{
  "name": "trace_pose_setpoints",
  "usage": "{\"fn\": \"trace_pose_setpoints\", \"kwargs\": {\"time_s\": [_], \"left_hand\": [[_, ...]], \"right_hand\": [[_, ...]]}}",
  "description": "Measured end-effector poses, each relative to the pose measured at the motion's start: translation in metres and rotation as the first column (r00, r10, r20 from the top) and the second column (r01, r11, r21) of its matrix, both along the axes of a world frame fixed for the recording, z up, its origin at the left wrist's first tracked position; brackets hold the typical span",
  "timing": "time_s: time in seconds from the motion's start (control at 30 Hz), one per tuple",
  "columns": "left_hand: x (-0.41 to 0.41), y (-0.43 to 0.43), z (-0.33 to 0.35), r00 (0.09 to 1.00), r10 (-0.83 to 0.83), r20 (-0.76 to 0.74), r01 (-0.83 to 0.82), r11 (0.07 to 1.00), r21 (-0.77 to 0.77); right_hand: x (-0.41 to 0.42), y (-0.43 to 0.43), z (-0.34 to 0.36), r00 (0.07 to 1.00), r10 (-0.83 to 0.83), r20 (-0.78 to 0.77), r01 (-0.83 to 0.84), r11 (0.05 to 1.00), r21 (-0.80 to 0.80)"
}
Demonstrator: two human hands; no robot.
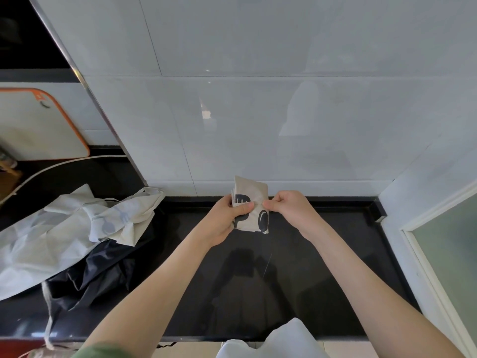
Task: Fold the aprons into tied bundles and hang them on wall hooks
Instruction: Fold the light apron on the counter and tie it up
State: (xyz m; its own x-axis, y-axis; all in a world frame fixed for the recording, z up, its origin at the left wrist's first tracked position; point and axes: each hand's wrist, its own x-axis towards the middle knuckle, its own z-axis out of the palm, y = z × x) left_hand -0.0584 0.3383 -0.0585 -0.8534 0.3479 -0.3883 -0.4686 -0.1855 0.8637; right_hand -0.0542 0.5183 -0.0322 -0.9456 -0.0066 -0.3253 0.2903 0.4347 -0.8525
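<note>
Apron [251,188] held above black countertop [322,267] (white tiled wall [258,112] behind).

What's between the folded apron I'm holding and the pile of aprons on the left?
Your left hand holding the folded apron, then bare black countertop, in the head view.

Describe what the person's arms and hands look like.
Both the left hand and the right hand are bare: no gloves, rings or watch show. The forearms are uncovered. A green sleeve edge shows on the left upper arm at the bottom of the frame.
</note>
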Motion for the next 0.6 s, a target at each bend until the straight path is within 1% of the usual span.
{"fn": "trace_pose_setpoints", "kwargs": {"time_s": [0.13,0.23,0.33,0.4,0.43,0.47,0.5,0.53,0.57,0.6], "left_hand": [[0.001,0.003,0.001,0.999,0.047,-0.004,-0.047,0.998,0.049],[0.004,0.006,-0.002,0.997,0.070,-0.017,-0.070,0.997,0.033],[0.006,0.004,-0.008,0.999,0.023,-0.036,-0.025,0.998,-0.050],[0.005,0.002,-0.011,0.999,-0.034,-0.036,0.028,0.988,-0.150],[0.005,0.000,-0.010,0.998,-0.055,-0.034,0.046,0.973,-0.227],[0.006,0.000,-0.010,0.997,-0.071,-0.033,0.056,0.940,-0.336],[0.007,0.001,-0.010,0.996,-0.082,-0.044,0.053,0.886,-0.460],[0.008,0.004,-0.010,0.991,-0.100,-0.094,0.024,0.799,-0.601],[0.010,0.005,-0.014,0.973,-0.130,-0.190,-0.056,0.669,-0.741],[0.013,0.006,-0.018,0.919,-0.198,-0.342,-0.198,0.518,-0.832]], "right_hand": [[-0.001,0.005,0.005,0.999,0.022,0.030,-0.022,1.000,0.007],[0.001,0.010,0.004,0.985,0.058,0.161,-0.061,0.998,0.011],[0.003,0.008,-0.005,0.961,0.108,0.254,-0.098,0.994,-0.055],[0.005,0.005,-0.013,0.957,0.102,0.270,-0.098,0.995,-0.029],[0.007,0.003,-0.016,0.958,0.096,0.272,-0.098,0.995,-0.005],[0.008,0.001,-0.020,0.960,0.087,0.267,-0.093,0.996,0.010],[0.009,0.000,-0.024,0.962,0.078,0.260,-0.084,0.996,0.015],[0.010,-0.001,-0.027,0.967,0.062,0.248,-0.068,0.998,0.016],[0.011,-0.003,-0.033,0.968,0.048,0.246,-0.053,0.998,0.016],[0.011,-0.006,-0.040,0.969,0.024,0.247,-0.030,0.999,0.020]]}}
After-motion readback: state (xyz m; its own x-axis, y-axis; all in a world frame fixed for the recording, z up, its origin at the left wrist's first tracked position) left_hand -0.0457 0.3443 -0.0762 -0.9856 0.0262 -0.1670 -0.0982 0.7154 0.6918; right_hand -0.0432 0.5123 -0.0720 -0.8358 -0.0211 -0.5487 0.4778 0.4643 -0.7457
